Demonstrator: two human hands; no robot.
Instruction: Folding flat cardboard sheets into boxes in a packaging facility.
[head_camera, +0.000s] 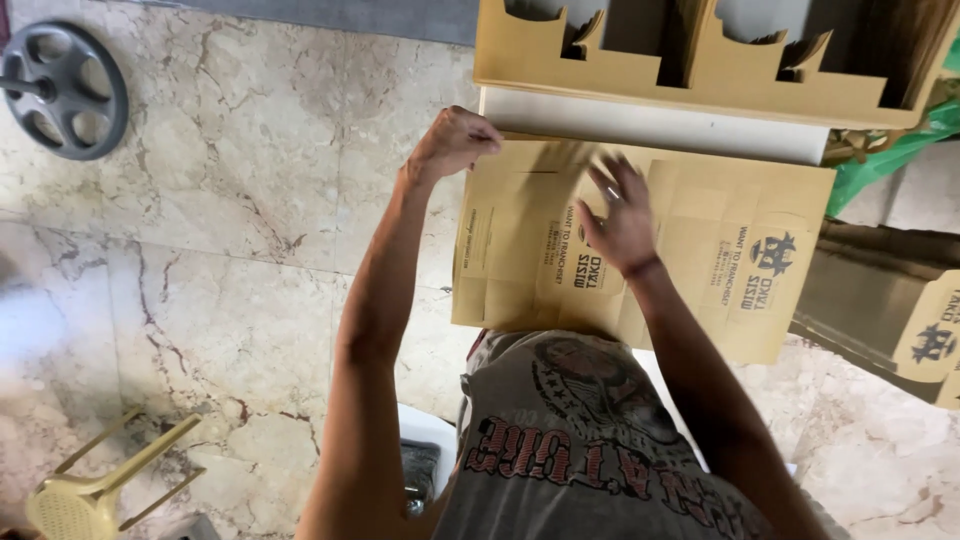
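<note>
The left hand (455, 140), closed, pinches the far left corner of the flat cardboard sheet (700, 255); the right hand (622, 215), fingers spread wide, presses its middle, pinning it flat on the white tabletop (650, 125).

Subject: one person, head-cam view. Both arms bare to shoulder, no sleeves visible. Left hand (455, 140): no rings or bands seen. Right hand (622, 222): ring on one finger, thin dark band at wrist. Torso: grey sleeveless top w/ round dark emblem and red block lettering.
</note>
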